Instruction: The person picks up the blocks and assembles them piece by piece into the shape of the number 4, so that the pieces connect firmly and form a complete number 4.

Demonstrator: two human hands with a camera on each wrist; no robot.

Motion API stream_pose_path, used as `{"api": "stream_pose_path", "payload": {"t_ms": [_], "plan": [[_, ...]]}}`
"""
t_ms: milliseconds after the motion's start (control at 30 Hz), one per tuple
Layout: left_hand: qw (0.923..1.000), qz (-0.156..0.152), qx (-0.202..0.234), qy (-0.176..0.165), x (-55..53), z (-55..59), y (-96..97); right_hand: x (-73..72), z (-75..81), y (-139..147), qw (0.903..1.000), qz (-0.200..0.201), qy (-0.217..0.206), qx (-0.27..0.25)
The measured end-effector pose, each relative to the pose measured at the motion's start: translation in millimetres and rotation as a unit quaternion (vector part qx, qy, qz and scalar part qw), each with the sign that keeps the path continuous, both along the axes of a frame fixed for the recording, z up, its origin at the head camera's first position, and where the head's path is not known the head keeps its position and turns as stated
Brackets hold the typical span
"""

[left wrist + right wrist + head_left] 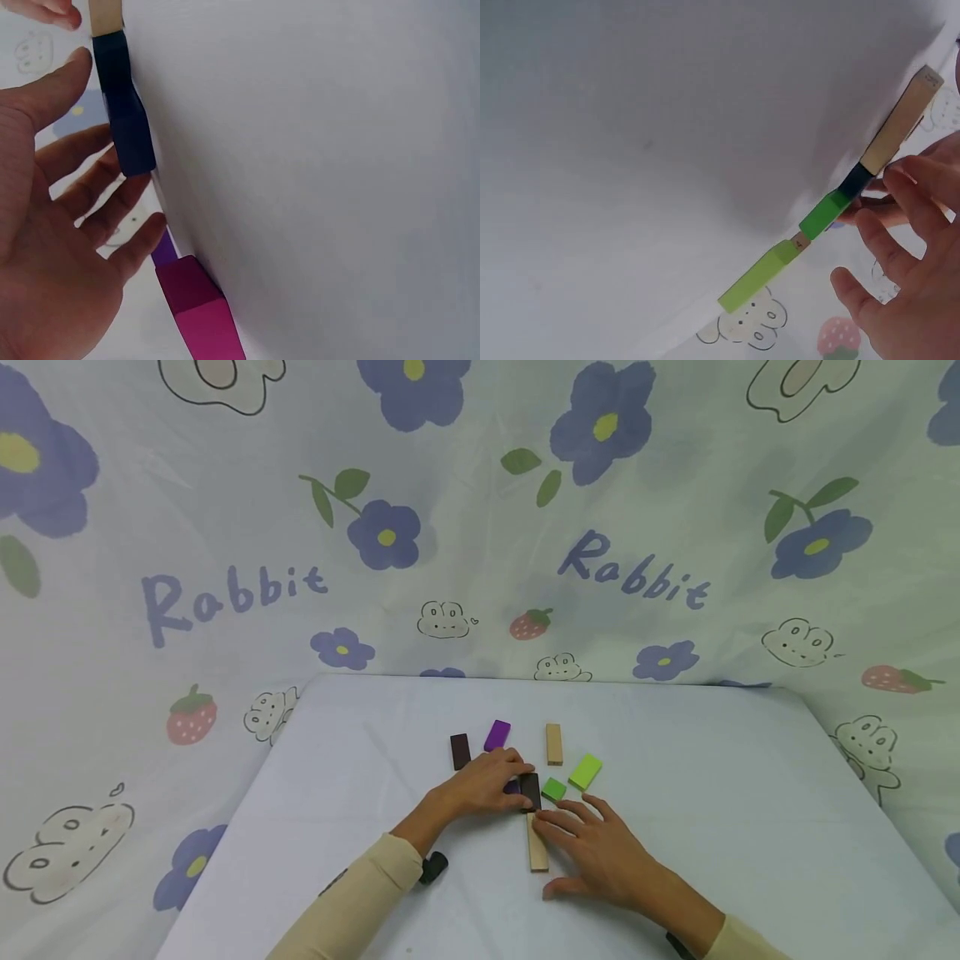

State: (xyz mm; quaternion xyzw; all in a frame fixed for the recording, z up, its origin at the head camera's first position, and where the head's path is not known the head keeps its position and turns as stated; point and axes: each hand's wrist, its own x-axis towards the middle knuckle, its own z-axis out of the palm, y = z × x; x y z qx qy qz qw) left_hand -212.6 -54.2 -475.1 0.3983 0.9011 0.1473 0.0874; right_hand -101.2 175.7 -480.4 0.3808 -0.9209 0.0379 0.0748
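Note:
In the head view my left hand (483, 787) reaches over the middle of the group, thumb and index finger pinching a dark block (530, 792) at its two ends. A blue block (131, 139) stands beside it in the left wrist view, in front of the left fingers. A plain wooden block (537, 843) meets the dark block's near end. My right hand (600, 852) is spread, its index fingertip at that wooden block's upper end and its thumb apart from it. Close by the dark block lies a small green block (554, 789).
Around the hands lie a dark brown block (461, 752), a purple block (497, 735), another wooden block (553, 744) and a lime block (585, 772). A magenta block (199, 307) shows in the left wrist view. A printed cloth (480, 543) hangs behind the white table (712, 760).

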Motion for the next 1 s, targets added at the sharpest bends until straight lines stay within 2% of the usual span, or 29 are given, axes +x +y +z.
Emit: {"api": "stream_pose_path", "payload": {"t_ms": [167,367,1000], "plan": [[1.0,-0.001,-0.004,0.005,-0.2,0.3,0.0,5.5,2.5,-1.0,0.9998,0.005,-0.004,0.019],[0.9999,-0.001,-0.007,0.01,0.4,0.6,0.4,5.6,1.6,-3.7,0.9988,0.005,0.003,0.049],[1.0,-0.002,-0.005,0.002,2.5,3.4,0.5,1.0,-4.5,-6.3,0.9988,0.015,0.045,0.014]]}}
